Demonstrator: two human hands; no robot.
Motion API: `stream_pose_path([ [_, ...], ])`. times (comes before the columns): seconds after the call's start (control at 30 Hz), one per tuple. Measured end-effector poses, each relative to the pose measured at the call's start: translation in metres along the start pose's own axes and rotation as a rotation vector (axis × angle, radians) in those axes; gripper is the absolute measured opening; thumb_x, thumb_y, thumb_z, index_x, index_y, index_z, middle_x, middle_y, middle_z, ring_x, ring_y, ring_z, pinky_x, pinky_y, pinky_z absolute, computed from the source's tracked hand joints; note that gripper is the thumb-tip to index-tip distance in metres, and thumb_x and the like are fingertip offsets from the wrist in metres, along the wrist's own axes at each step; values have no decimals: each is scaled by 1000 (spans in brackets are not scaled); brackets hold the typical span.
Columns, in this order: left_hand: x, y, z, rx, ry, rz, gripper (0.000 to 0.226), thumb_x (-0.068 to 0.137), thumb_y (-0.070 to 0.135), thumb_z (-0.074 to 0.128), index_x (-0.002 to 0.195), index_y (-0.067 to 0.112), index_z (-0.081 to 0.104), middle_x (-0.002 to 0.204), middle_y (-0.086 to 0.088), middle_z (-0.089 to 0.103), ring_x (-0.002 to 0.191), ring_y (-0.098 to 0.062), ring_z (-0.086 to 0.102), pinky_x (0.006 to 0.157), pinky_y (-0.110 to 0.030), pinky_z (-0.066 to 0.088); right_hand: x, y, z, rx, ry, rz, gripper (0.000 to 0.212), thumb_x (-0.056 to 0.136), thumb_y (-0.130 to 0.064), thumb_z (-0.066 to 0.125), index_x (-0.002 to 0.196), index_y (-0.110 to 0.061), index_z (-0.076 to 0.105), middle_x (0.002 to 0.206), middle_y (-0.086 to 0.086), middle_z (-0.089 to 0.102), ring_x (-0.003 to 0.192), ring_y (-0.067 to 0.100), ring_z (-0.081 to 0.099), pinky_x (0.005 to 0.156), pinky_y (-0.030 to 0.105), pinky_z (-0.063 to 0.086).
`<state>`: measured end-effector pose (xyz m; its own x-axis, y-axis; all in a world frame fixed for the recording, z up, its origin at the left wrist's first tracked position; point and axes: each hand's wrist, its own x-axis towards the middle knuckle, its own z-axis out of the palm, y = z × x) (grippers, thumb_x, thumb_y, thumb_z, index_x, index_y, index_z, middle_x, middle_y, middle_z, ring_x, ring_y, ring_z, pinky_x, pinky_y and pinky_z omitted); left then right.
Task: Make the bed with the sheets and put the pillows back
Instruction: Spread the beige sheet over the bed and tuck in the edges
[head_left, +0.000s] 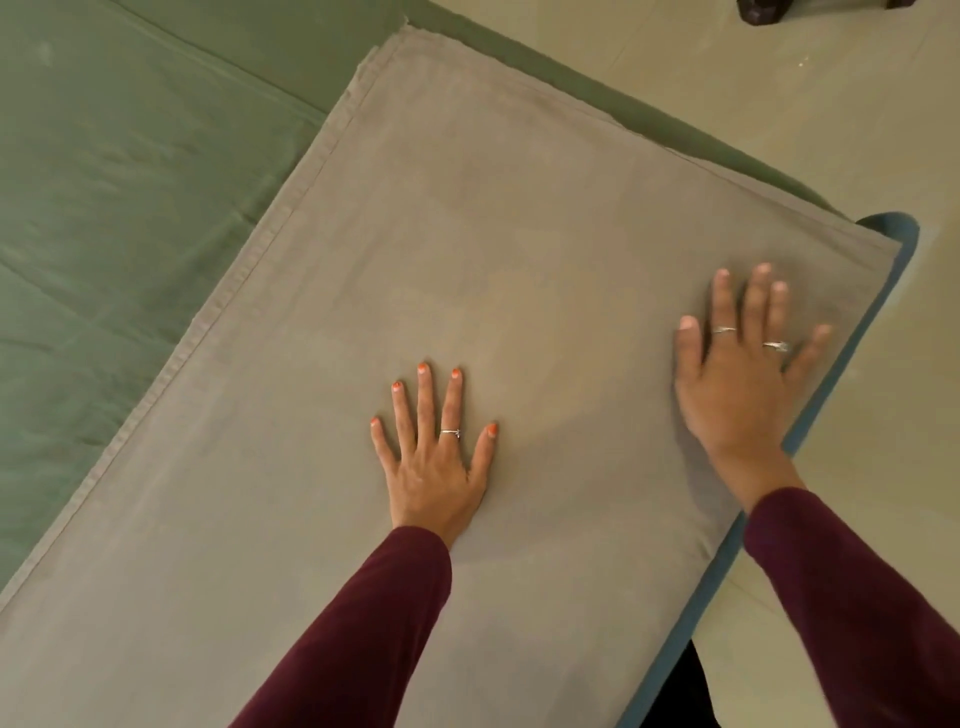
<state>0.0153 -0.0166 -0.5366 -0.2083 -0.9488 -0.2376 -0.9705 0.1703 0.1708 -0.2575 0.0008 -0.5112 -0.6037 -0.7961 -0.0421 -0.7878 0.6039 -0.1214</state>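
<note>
My left hand (434, 457) lay flat with its fingers straight and spread, palm pressed on the grey sheet (415, 260) — gripping nothing. My right hand (737, 374) was just as flat and slack-fingered, holding nothing, resting near the corner of that sheet close to the bed's edge. Both maroon sleeves (363, 623) reached in from the lower part of the view.

The grey sheet looked folded to a broad rectangle with a stitched hem along its left side, lying smooth across this end of the bed. Under it a green sheet (130, 208) covered the mattress, with a few creases. A blue edging (831, 410) showed at the corner beside the pale floor (779, 104).

I judged the bottom layer done and the grey layer only being smoothed — it covered just part of the bed, so spreading it seemed left to do. No pillows were in view; putting them back appeared wholly undone.
</note>
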Motion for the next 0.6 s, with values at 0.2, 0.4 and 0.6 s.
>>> stream_pose_path([
  [0.2,-1,1,-7,50,-31,-36,68,90,68,9,150,38,-2,159,4,-4,146,-25,1,113,-52,9,26,-69,19,-77,-138,-716,58,97,-53,26,150,-31,29,158,-4,23,145,13,22,117,47,7],
  [0.4,-1,14,-24,19,-128,-119,66,81,72,-10,140,46,-26,153,14,-28,143,-18,-20,114,-49,-3,103,-45,1,-86,-169,-706,60,98,-52,20,152,-28,21,159,-7,18,146,11,17,118,40,10],
  [0.6,17,63,-32,-182,-89,-356,67,84,70,0,143,44,-16,152,15,-28,145,-20,-18,116,-47,-7,137,-20,-18,-118,-200,-805,64,96,-55,14,152,-26,23,158,-7,19,145,11,20,118,40,14],
])
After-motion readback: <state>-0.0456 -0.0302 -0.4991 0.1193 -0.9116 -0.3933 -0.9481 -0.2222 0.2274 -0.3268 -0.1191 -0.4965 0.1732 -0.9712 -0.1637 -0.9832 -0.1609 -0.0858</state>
